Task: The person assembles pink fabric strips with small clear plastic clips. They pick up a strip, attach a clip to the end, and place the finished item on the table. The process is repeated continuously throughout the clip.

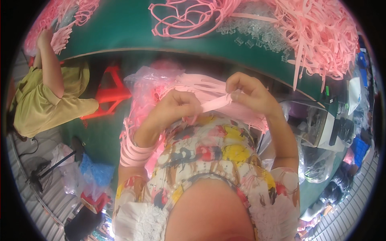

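My left hand (pixel 173 107) and my right hand (pixel 248 93) are raised in front of my chest, both pinching one flat pink plastic strap (pixel 216 102) stretched between them. Several more pink straps hang looped over my left wrist (pixel 134 154). A clear plastic bag with pink straps (pixel 150 86) lies in my lap beneath the hands. The strap's far end is hidden inside my right fingers.
A green table (pixel 132 28) curves across the top, carrying a pile of pink straps (pixel 321 36), looped pink pieces (pixel 185 18) and small clear clips (pixel 257 34). Another person in a yellow-green shirt (pixel 38 104) works at the left. A red stool (pixel 112 90) stands under the table.
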Demonstrator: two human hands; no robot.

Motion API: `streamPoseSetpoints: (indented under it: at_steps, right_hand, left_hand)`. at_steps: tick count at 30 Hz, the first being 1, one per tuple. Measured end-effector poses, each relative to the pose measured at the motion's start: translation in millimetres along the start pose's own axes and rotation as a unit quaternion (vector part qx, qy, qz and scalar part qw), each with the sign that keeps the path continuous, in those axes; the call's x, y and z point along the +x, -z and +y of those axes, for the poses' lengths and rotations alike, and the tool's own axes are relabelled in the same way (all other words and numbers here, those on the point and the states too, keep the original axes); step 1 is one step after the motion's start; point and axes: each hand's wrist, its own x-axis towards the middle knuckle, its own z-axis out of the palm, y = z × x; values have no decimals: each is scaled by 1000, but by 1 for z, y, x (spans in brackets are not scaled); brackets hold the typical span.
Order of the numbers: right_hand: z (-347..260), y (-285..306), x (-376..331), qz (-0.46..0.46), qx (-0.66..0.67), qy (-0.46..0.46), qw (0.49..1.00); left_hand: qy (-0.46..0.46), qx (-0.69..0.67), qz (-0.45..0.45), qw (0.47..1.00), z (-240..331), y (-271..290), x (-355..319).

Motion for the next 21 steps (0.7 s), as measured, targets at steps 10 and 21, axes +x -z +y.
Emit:
streamPoseSetpoints:
  at_steps: [10, 21]
  right_hand:
    - [-10, 15, 14, 248, -400, 79, 879]
    - [11, 16, 36, 268, -630, 191, 704]
  left_hand:
    - [-2, 96, -40, 995, 1, -20, 1]
    - [-23, 44, -18, 999, 0, -20, -2]
